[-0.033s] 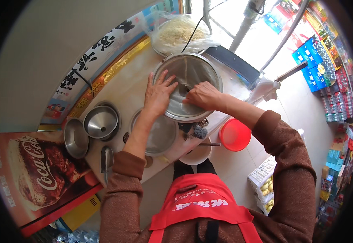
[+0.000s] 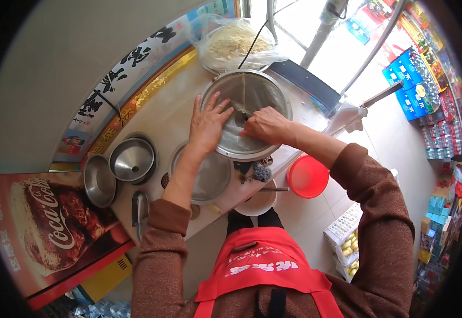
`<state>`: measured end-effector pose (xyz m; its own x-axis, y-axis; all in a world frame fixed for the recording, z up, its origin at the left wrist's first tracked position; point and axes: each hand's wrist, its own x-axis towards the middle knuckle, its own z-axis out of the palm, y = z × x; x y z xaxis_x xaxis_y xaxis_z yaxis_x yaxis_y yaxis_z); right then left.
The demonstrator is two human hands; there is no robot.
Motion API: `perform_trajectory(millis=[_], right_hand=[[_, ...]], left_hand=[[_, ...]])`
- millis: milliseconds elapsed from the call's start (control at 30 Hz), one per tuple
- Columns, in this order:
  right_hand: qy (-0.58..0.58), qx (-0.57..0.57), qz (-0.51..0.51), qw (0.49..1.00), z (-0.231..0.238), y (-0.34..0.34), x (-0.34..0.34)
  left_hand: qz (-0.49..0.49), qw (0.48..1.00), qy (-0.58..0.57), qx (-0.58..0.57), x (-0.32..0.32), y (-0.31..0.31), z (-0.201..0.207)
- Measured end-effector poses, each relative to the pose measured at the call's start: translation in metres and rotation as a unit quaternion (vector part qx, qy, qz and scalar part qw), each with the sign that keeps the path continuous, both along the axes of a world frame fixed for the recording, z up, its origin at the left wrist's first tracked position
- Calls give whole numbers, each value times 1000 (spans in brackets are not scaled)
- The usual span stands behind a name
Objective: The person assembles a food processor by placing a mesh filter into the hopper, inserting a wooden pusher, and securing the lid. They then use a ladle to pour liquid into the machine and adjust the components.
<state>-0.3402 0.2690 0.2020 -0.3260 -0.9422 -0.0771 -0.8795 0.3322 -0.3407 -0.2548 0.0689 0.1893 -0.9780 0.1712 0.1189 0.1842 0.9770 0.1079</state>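
Observation:
A large round steel sieve (image 2: pixel 255 90) with a grey mesh face and a metal rim is in front of me on the counter. My left hand (image 2: pixel 207 127) rests on its left side, fingers spread over the rim and mesh. Near the middle of the mesh, my right hand (image 2: pixel 267 125) is closed in a pinch at a small dark spot. What those fingers grip is hidden by the hand. Partly under my left forearm lies a second round steel piece (image 2: pixel 210 177) with a grey face.
Steel bowls (image 2: pixel 100 181) and a steel funnel (image 2: pixel 133 160) stand at left. A bag of pale shreds (image 2: pixel 236 43) sits behind the sieve. Near the counter's front edge are a grey scouring ball (image 2: pixel 262 173), a white tub (image 2: pixel 252 205) and a red bucket (image 2: pixel 308 177).

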Motion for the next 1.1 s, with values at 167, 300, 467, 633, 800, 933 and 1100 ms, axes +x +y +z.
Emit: perform_trajectory(millis=[167,300,467,633,800,933,1100], right_hand=[[-21,40,62,997,3,-9,-10],[-49,44,85,994,-2,-11,-13],[-46,62,128,989,-4,-9,-23],[-27,106,144,984,-1,-10,-23],[-25,89,116,989,-6,-9,-17],[22,83,149,985,-8,-5,-36],[247,10,205,947,-10,-13,-51]], left_hand=[[15,995,37,96,3,5,-1],[9,991,52,126,4,3,-1],[11,990,36,139,11,14,3],[50,991,17,120,16,23,6],[44,983,88,155,12,18,-3],[126,970,110,177,27,43,-6],[231,938,84,244,55,120,8]])
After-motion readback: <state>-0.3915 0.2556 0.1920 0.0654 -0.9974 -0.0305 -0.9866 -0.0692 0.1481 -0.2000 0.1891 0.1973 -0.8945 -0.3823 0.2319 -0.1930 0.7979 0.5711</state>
